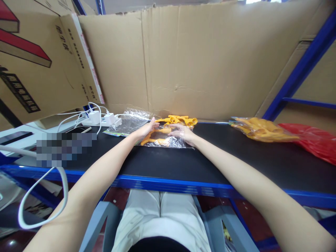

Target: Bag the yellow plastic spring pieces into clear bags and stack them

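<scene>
A clear plastic bag (174, 142) with yellow plastic pieces (159, 142) inside lies flat on the black tabletop in front of me. My left hand (147, 130) rests at the bag's left side, fingers stretched forward. From the right, my right hand (186, 133) reaches over the bag, its fingers apart and extended across it. Just behind my hands lies a loose pile of yellow horn-shaped pieces (191, 121) with flared cup ends. Whether any fingertip presses on a piece is too small to tell.
Another clear bag (126, 124) lies to the left. A filled bag of yellow pieces (262, 129) and a red plastic bag (315, 140) lie at the right. Chargers sit in a power strip (105, 120) with white cables. A cardboard sheet (199, 63) stands behind the table.
</scene>
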The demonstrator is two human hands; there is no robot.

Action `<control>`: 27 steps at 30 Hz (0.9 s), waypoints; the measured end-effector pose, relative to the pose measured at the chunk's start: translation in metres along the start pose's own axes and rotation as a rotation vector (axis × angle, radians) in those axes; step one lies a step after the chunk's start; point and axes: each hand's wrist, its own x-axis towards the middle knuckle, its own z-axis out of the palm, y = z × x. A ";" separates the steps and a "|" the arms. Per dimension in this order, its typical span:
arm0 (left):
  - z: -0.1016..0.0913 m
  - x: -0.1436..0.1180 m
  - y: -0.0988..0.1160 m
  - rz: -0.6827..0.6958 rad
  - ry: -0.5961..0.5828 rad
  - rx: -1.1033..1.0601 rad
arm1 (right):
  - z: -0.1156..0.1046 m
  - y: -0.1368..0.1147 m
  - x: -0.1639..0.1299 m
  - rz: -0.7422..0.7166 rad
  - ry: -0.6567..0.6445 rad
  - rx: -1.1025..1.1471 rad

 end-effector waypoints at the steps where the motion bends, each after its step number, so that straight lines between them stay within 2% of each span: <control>1: 0.000 0.000 0.000 0.001 -0.001 -0.032 | 0.000 -0.001 0.000 0.002 0.008 0.003; 5: 0.000 0.001 -0.004 0.024 -0.037 -0.154 | -0.004 -0.003 0.002 -0.036 0.070 -0.022; 8: 0.000 0.000 -0.006 0.074 -0.073 -0.243 | -0.010 -0.004 0.001 0.006 -0.063 -0.080; 10: 0.000 -0.001 -0.005 0.071 -0.090 -0.269 | -0.013 -0.007 -0.001 0.049 -0.201 -0.098; 12: -0.001 -0.003 -0.004 0.057 -0.104 -0.266 | -0.014 -0.011 -0.003 0.061 -0.272 -0.116; 17: 0.001 -0.004 -0.004 0.051 -0.109 -0.259 | -0.012 -0.019 -0.009 -0.007 -0.371 -0.185; 21: 0.004 -0.004 -0.003 0.031 -0.120 -0.237 | -0.011 -0.022 -0.012 -0.032 -0.398 -0.229; 27: 0.009 -0.005 0.000 0.065 -0.141 -0.140 | -0.010 -0.019 -0.010 -0.040 -0.491 -0.174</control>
